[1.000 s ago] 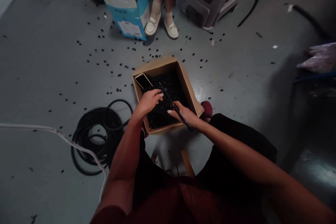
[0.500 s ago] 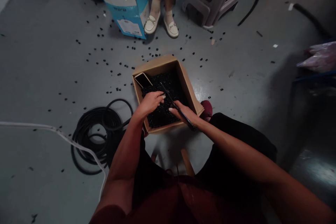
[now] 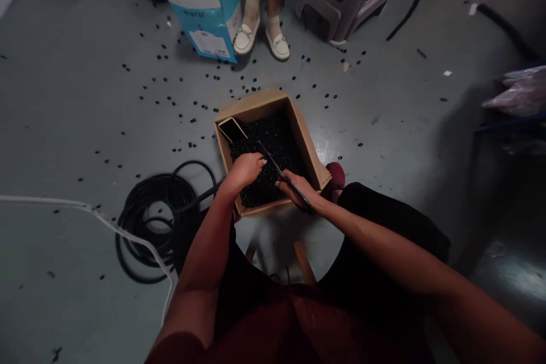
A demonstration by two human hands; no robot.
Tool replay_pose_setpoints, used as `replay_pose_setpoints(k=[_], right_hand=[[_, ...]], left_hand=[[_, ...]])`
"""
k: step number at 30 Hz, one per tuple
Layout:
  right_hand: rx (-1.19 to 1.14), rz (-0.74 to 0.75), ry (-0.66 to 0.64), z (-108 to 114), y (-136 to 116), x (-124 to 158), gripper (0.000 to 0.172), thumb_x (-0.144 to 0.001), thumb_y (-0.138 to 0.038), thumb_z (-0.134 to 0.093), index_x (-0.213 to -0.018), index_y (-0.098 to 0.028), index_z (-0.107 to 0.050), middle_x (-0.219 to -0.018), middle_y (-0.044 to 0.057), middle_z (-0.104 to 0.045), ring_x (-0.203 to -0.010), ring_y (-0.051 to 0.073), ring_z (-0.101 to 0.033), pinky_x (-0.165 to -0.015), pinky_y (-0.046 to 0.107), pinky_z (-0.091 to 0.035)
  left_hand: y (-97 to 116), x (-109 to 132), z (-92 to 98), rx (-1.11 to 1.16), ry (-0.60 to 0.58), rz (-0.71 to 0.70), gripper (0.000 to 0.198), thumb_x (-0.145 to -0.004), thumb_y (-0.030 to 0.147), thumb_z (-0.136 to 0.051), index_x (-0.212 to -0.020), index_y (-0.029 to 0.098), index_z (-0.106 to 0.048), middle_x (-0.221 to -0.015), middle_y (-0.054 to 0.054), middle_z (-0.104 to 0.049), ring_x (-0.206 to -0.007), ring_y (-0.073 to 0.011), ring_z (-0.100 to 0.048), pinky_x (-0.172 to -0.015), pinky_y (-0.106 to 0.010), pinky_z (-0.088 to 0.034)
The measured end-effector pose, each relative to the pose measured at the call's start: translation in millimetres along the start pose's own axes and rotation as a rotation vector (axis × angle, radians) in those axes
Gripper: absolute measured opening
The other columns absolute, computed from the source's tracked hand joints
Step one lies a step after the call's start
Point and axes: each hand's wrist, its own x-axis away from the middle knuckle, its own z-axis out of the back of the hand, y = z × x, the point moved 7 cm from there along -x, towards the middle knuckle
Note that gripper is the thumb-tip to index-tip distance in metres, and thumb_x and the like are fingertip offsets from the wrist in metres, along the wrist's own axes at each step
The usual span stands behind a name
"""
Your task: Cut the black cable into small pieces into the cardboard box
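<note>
I see the right hand (image 3: 300, 186) clamped around a long, slim dark tool (image 3: 273, 160), slanting over the open cardboard box (image 3: 307, 137); the left hand (image 3: 246, 170) curls above the grainy black pieces (image 3: 258, 192) inside that box, gripping anything or not I cannot tell; a smooth hose (image 3: 131, 200) lies coiled left of the box.

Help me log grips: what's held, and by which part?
The right hand holds a dark tool by its near half; whether the left hand holds anything is unclear.
</note>
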Motion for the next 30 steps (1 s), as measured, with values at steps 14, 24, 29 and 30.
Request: replay_pose_setpoints(k=[14,24,29,30], right_hand=[[-0.03,-0.015,-0.023,-5.5,4.1,-0.6,0.014,-0.087,-0.028,-0.055,-0.077,-0.02,-0.05,-0.066,-0.001,-0.056,-0.063,0.013,-0.053,-0.058,0.022,-0.036],[-0.442,-0.127,-0.027,3.6,0.6,0.6,0.02,-0.089,-0.04,-0.05,-0.083,-0.022,-0.042,-0.059,-0.006,-0.048,-0.045,0.01,-0.047,-0.042,0.02,-0.038],[-0.368,-0.028,0.039,13.1,-5.4,-4.3,0.027,-0.088,-0.044,-0.052,-0.101,-0.021,-0.048,-0.077,-0.001,-0.057,-0.06,0.013,-0.055,-0.057,0.026,-0.046],[-0.344,-0.008,0.049,14.5,-6.2,-4.7,0.031,-0.087,-0.044,-0.054,-0.105,-0.02,-0.049,-0.083,0.001,-0.059,-0.066,0.014,-0.057,-0.063,0.028,-0.048]], left_hand=[[-10.9,2.2,-5.5,-0.119,-0.049,0.108,0.035,-0.097,0.03,-0.037,-0.105,0.016,-0.068,-0.113,-0.015,-0.07,-0.107,-0.026,-0.065,-0.087,-0.032,-0.045],[-12.8,0.7,14.0,0.448,0.152,0.087,0.045,-0.089,0.015,-0.047,-0.134,0.011,-0.048,-0.122,-0.014,-0.066,-0.098,-0.0184,-0.066,-0.091,-0.031,-0.048],[-16.8,-0.2,14.4,0.66,0.19,0.076,0.029,-0.086,0.017,-0.051,-0.113,0.014,-0.06,-0.1,-0.008,-0.071,-0.078,-0.0136,-0.066,-0.075,-0.026,-0.051],[-16.9,0.0,16.0,0.68,0.206,0.069,0.028,-0.086,0.017,-0.051,-0.112,0.015,-0.061,-0.098,-0.007,-0.071,-0.076,-0.0127,-0.065,-0.073,-0.025,-0.05]])
